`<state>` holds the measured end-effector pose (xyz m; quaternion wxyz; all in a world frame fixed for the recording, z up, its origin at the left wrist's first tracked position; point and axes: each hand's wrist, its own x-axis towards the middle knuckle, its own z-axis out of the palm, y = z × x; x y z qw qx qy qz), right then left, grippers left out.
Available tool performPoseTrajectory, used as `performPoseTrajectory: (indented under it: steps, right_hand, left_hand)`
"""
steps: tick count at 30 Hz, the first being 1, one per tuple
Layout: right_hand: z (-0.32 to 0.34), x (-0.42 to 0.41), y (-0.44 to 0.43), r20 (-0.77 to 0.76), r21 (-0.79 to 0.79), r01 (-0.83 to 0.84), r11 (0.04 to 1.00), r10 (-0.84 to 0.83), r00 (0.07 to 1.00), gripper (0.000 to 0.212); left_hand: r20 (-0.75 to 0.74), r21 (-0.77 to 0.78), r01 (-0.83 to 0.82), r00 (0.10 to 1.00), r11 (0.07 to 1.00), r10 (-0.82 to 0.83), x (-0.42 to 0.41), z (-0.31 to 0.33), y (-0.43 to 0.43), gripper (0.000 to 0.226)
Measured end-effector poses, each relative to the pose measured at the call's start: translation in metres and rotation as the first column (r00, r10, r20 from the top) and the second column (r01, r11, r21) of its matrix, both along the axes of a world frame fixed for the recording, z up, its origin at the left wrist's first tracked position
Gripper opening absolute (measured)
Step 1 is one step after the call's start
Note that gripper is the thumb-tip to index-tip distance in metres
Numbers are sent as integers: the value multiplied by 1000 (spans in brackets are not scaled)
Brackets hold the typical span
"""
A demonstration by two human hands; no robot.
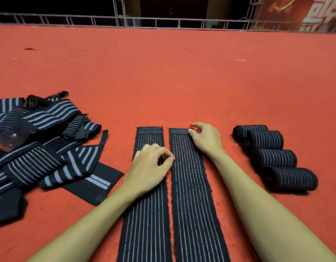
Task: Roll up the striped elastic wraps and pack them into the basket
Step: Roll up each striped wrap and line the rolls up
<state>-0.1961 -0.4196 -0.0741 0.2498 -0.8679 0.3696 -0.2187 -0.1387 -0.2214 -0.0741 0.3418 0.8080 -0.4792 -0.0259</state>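
Note:
Two black wraps with thin white stripes lie flat side by side on the red carpet, running away from me. My left hand [152,165] rests on the left wrap [146,214], its thumb and forefinger pinching the left edge of the right wrap [193,195]. My right hand [205,138] pinches that same wrap at the right corner of its far end. Several rolled wraps [273,156] lie in a row to the right. No basket is in view.
A loose pile of unrolled striped wraps [36,146] covers the carpet at the left. The red carpet [182,72] stretches far ahead to a metal railing [163,21] at the back.

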Motion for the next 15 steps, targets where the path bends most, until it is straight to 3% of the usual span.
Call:
performPoseTrajectory:
  steps: [2, 5, 12, 15]
  right_hand:
    - [-4, 2, 0, -23, -41, 18, 999, -19, 1000, 22]
    - [-6, 0, 0, 68, 43, 42, 998, -45, 997, 5]
    - [13, -21, 17, 424, 141, -42, 989, -22, 905, 15]
    - [42, -39, 33, 565, 254, -134, 958, -34, 824, 19]
  left_hand:
    - [44, 16, 10, 999, 1000, -11, -1, 1, -1, 7]
    - [111, 40, 14, 994, 999, -18, -2, -1, -3, 16]
    - [171, 61, -81, 983, 995, 69, -3, -3, -5, 40]
    - [107, 227, -124, 989, 966, 102, -5, 4, -7, 56]
